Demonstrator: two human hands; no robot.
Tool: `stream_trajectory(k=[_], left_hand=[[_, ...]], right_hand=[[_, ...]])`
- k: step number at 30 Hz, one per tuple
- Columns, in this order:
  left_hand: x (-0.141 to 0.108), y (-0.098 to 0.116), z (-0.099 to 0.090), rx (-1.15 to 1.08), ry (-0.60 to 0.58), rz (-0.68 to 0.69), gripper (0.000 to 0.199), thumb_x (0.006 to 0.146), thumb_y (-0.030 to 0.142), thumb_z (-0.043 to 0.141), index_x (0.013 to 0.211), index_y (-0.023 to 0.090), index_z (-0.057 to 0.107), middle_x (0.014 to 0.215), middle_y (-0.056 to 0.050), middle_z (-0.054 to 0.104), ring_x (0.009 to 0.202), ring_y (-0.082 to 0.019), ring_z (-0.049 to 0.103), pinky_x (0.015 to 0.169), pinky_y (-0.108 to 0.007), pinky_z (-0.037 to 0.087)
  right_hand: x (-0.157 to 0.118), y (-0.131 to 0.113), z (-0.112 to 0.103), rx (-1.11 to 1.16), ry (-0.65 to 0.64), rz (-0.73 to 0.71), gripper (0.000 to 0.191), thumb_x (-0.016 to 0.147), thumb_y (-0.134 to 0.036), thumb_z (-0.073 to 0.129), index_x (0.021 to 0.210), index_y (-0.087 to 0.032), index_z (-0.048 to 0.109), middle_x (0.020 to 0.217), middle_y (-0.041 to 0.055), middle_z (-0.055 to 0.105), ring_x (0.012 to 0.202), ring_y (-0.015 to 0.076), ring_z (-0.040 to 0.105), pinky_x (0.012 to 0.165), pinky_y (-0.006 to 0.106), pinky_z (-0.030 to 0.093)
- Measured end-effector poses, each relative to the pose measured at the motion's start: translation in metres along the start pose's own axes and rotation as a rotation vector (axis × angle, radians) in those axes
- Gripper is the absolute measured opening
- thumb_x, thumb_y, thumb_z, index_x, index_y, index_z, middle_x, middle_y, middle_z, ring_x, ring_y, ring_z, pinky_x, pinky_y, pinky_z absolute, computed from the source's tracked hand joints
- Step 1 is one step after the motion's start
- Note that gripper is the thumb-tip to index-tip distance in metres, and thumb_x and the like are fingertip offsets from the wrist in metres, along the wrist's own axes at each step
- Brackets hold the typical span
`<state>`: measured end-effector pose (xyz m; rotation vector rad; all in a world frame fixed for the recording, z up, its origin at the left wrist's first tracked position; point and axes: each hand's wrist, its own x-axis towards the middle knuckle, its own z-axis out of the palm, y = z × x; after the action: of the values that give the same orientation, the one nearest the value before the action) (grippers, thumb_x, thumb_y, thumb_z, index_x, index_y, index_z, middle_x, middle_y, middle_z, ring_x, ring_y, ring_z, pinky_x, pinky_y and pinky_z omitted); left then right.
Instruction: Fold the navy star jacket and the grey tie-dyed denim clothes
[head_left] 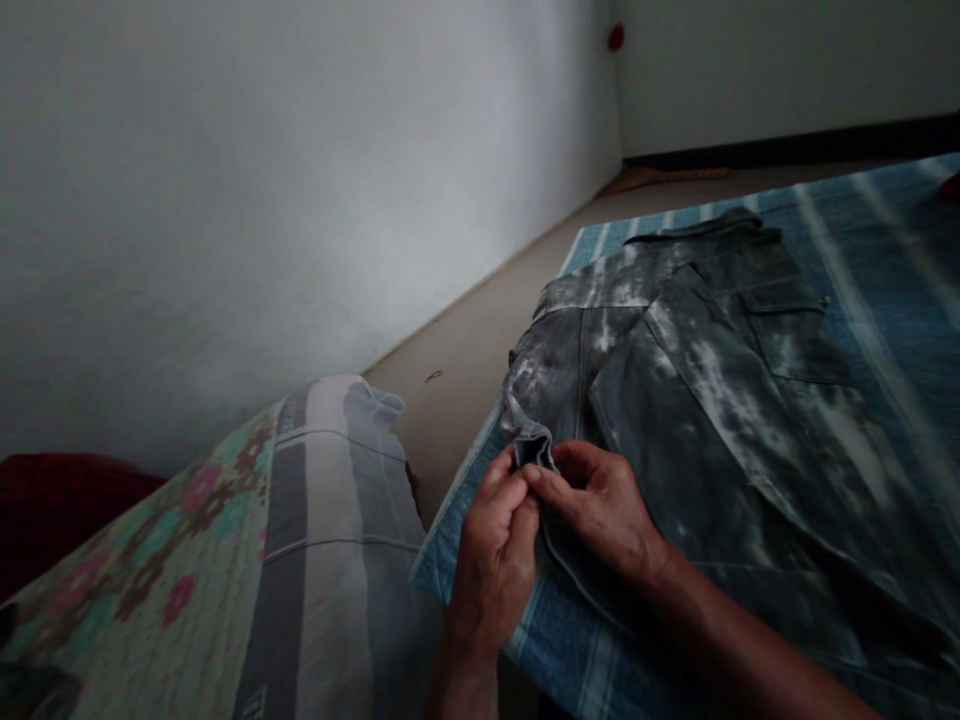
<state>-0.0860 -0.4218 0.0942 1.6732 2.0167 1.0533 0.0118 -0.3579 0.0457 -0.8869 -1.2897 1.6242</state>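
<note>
Left hand (499,550), right hand (604,505): two, pinching one gray garment (697,420) at edge; one blue cloth (892,270) beneath.

The garment (697,400) lies on the cloth (892,280), right of the bedding (322,500).

Grey garment (697,400) along left edge of blue striped cloth (870,300): matt fabric, mottled, creased, stitched seams showing. Gathered hem (534,432) toward cloth's near-left corner: folded fabric, thick-looking, dull. Blue striped cloth itself: matt textile, mostly flat. Floral textile (165,560): soft-looking, matt, finely ribbed. Grey-and-white striped fabric (330,520) beside it: smooth, dull. Red cloth (67,500): texture too dark to tell. Wall (300,180): matt, faintly smudged. Floor (465,340): smooth, dull.
</note>
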Motion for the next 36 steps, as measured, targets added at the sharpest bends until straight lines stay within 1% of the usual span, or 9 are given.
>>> stream_trajectory(k=[2,5,10,17,23,25,29,32,36], left_hand=[[-0.001,-0.001,0.0,0.043,-0.032,0.014,0.035,0.088,0.019,0.047,0.116,0.021,0.068,0.134,-0.007,0.058,0.125,-0.023,0.053,0.108,-0.039,0.041],[-0.003,0.0,0.002,0.091,-0.053,0.041,0.036,0.088,0.021,0.049,0.121,0.022,0.065,0.137,-0.008,0.055,0.127,-0.023,0.051,0.109,-0.04,0.04],[-0.002,0.0,0.006,0.14,0.046,0.125,0.033,0.087,0.017,0.05,0.113,0.021,0.069,0.13,-0.008,0.06,0.12,-0.022,0.057,0.102,-0.036,0.047],[-0.003,0.001,0.01,0.21,0.155,0.205,0.023,0.087,0.015,0.052,0.098,0.014,0.073,0.123,-0.014,0.063,0.112,-0.022,0.061,0.098,-0.036,0.05],[-0.002,0.002,0.011,0.228,0.193,0.183,0.019,0.086,0.016,0.055,0.096,0.017,0.072,0.12,-0.011,0.065,0.11,-0.022,0.062,0.097,-0.037,0.052],[-0.002,0.001,0.012,0.238,0.19,0.184,0.021,0.085,0.016,0.055,0.1,0.018,0.071,0.121,-0.011,0.064,0.112,-0.022,0.061,0.098,-0.038,0.051],[-0.003,-0.001,0.014,0.274,0.153,0.233,0.028,0.088,0.016,0.052,0.109,0.017,0.069,0.126,-0.012,0.061,0.116,-0.023,0.059,0.101,-0.038,0.049],[-0.004,-0.001,0.013,0.28,0.151,0.254,0.026,0.088,0.015,0.051,0.107,0.017,0.07,0.126,-0.012,0.061,0.116,-0.022,0.059,0.1,-0.037,0.05],[-0.004,-0.001,0.012,0.262,0.182,0.264,0.022,0.087,0.015,0.053,0.1,0.017,0.071,0.123,-0.012,0.063,0.113,-0.022,0.061,0.098,-0.036,0.051]], right_hand=[[0.001,-0.001,-0.001,0.055,0.006,0.048,0.03,0.073,-0.045,0.068,0.066,-0.017,0.06,0.06,-0.0002,0.055,0.054,0.0107,0.045,0.048,0.023,0.035],[0.003,-0.001,-0.002,0.158,0.001,0.127,0.03,0.074,-0.045,0.064,0.063,-0.017,0.059,0.053,-0.002,0.05,0.048,0.0096,0.042,0.043,0.021,0.032],[0.005,-0.002,-0.004,0.24,0.015,0.206,0.029,0.072,-0.041,0.06,0.056,-0.018,0.053,0.043,-0.0056,0.041,0.038,0.0078,0.035,0.036,0.02,0.025],[0.006,-0.009,-0.004,0.494,0.018,0.373,0.018,0.065,-0.032,0.061,0.056,-0.02,0.052,0.041,-0.0046,0.045,0.035,0.0089,0.038,0.035,0.021,0.028],[0.006,-0.01,-0.005,0.567,0.0,0.381,0.015,0.063,-0.031,0.063,0.058,-0.019,0.055,0.045,-0.004,0.049,0.037,0.0093,0.04,0.037,0.022,0.031],[0.006,-0.01,-0.005,0.577,-0.005,0.379,0.015,0.063,-0.031,0.063,0.06,-0.019,0.056,0.047,-0.0034,0.051,0.038,0.0095,0.04,0.038,0.022,0.032],[0.006,-0.009,-0.004,0.581,0.003,0.367,0.016,0.062,-0.032,0.065,0.059,-0.019,0.056,0.046,-0.0041,0.05,0.039,0.0094,0.041,0.039,0.022,0.031],[0.006,-0.009,-0.004,0.554,0.021,0.371,0.018,0.061,-0.033,0.065,0.057,-0.019,0.054,0.043,-0.0049,0.047,0.037,0.0086,0.038,0.037,0.021,0.028],[0.006,-0.008,-0.003,0.539,0.03,0.37,0.021,0.059,-0.035,0.065,0.056,-0.019,0.052,0.042,-0.0057,0.045,0.036,0.008,0.036,0.037,0.021,0.027]])
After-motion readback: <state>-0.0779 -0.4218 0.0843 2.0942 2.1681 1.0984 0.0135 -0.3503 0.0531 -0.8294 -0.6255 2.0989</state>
